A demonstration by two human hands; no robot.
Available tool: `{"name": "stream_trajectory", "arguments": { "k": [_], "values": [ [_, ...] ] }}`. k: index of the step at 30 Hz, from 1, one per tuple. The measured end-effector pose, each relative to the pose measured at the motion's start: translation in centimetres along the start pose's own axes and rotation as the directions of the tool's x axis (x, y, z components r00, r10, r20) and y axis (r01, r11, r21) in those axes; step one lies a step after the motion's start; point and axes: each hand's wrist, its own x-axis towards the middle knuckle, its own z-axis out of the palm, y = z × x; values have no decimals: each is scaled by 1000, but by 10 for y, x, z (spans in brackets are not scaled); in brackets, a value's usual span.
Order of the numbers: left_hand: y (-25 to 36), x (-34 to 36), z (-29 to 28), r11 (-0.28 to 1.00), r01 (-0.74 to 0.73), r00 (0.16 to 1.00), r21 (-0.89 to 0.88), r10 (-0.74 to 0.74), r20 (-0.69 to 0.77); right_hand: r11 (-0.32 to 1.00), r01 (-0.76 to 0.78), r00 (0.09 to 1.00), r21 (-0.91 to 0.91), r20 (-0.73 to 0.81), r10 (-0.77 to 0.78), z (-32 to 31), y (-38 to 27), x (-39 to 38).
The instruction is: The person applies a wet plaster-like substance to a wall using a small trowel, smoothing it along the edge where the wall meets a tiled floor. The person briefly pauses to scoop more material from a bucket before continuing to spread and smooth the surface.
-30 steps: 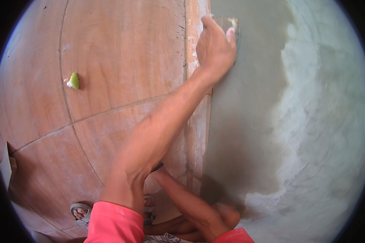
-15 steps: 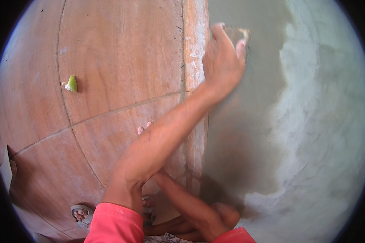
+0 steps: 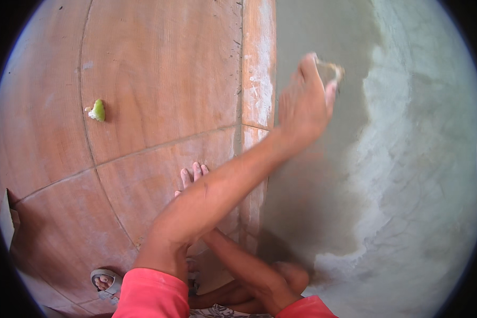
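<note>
My left arm, in a red sleeve, crosses over my right one. My left hand (image 3: 306, 103), slightly blurred, is closed on a small flat piece with a yellowish-brown edge (image 3: 338, 70), pinched between thumb and fingers. It is over the damp, darker band of the grey plastered surface (image 3: 323, 159); whether the piece touches it I cannot tell. Under my left forearm, my right hand (image 3: 192, 177) lies on the reddish-brown tiles (image 3: 159, 79) with its fingers stretched out. Its palm is mostly hidden.
A green and white lump (image 3: 97, 110), like broken fruit, lies on the tiles at left. A narrow tile strip (image 3: 258, 63) with white smears borders the grey surface. A lighter, dry-looking area (image 3: 403, 185) lies farther right. A sandalled foot (image 3: 105, 281) and a bent knee (image 3: 291, 275) are below.
My left hand has moved down and a little right across the grey surface, still gripping the flat piece. More of my right hand's fingers now show beside the left forearm.
</note>
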Motion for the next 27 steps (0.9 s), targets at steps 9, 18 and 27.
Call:
{"name": "stream_trajectory", "arguments": {
  "k": [9, 18, 27],
  "values": [
    [24, -49, 33, 971, -236, 971, 45, 234, 51, 988, 75, 977, -132, -189, -100, 12, -4, 7],
    [7, 20, 9, 997, -83, 993, 11, 83, -84, 994, 50, 994, -92, -97, -59, 5, -10, 10],
    [24, -100, 34, 935, -349, 913, 59, 325, 245, 990, 63, 965, -125, -247, -92, 15, -4, 7]
  ]
}}
